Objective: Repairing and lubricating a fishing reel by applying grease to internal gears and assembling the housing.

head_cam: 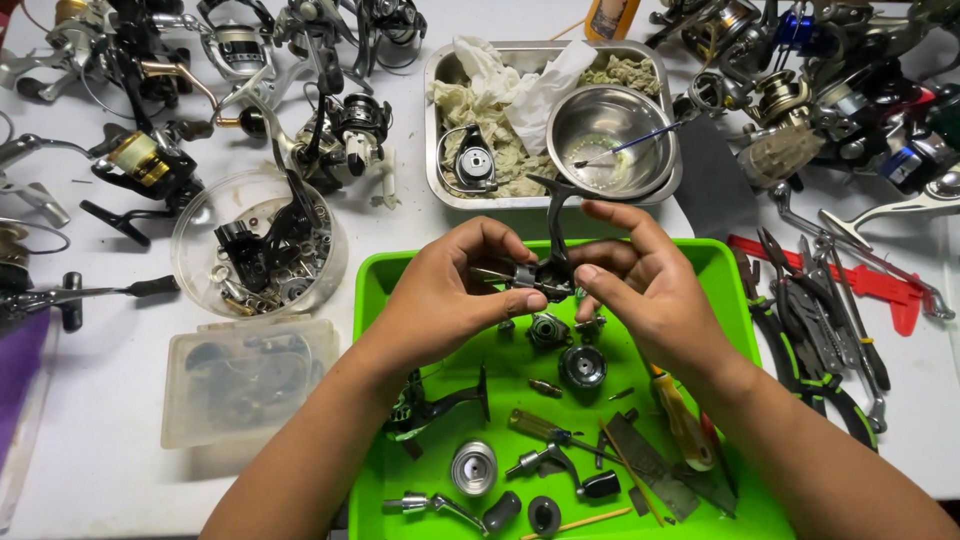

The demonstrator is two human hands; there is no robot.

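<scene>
Both hands meet above a bright green tray point(730, 262), gripping one dark fishing-reel rotor part point(553, 265) with a curved bail arm rising from it. My left hand point(450, 290) pinches its left side with thumb and fingers. My right hand point(630, 275) holds its right side, fingers curled over the top. Under the hands, in the tray, lie small reel parts: a round black gear housing point(582, 366), a silver spool point(473, 467), a crank handle point(560, 465), a reel body point(430, 408) and a yellow-handled screwdriver point(680, 420).
A steel tray point(436, 75) behind holds rags and a steel bowl point(610, 130). A clear round tub point(200, 262) of parts and a lidded plastic box point(245, 380) sit left. Several fishing reels crowd the back; pliers point(800, 330) and a red caliper point(870, 285) lie right.
</scene>
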